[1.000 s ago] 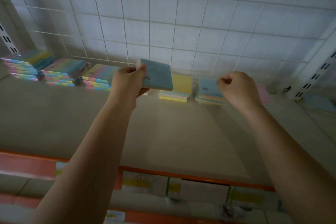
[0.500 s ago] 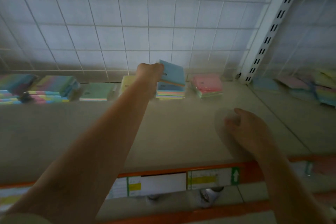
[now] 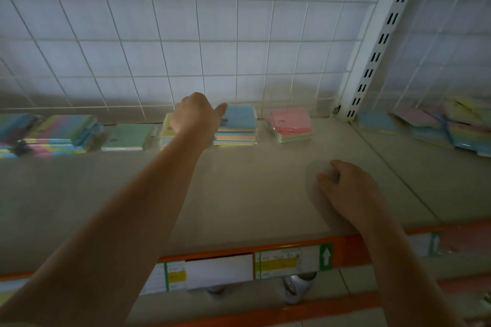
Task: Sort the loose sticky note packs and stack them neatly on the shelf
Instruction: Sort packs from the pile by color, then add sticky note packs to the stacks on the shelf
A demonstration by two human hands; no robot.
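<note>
A pale shelf (image 3: 239, 194) in dim light fills the view, backed by a white wire grid panel (image 3: 212, 34). Nearest, along the shelf's front lip, runs an orange price rail (image 3: 345, 249) carrying paper labels, one with a green arrow label (image 3: 326, 257). Just behind the rail, on the right, the right hand (image 3: 348, 188) rests on the bare shelf with its fingers (image 3: 325, 176) loosely curled and grasping nothing. Farther back, the left hand (image 3: 195, 117) reaches to the row of sticky note packs along the grid; its thumb points toward the blue-topped stack (image 3: 239, 125), touching or just beside the top pack's left edge, while its fingers are hidden behind the hand, so whether they are clenched or grasping cannot be told. Partly hidden behind that hand sits a yellow-topped stack (image 3: 166, 130). Left of it lies a green pack (image 3: 127, 137), then striped multicolour stacks (image 3: 61, 135) reaching the left edge. Right of the blue-topped stack, slightly apart, sits a pink-topped stack (image 3: 291, 125). Beyond a white slotted upright (image 3: 377, 53), on the neighbouring shelf section, loose packs (image 3: 435, 125) lie scattered and overlapping.
</note>
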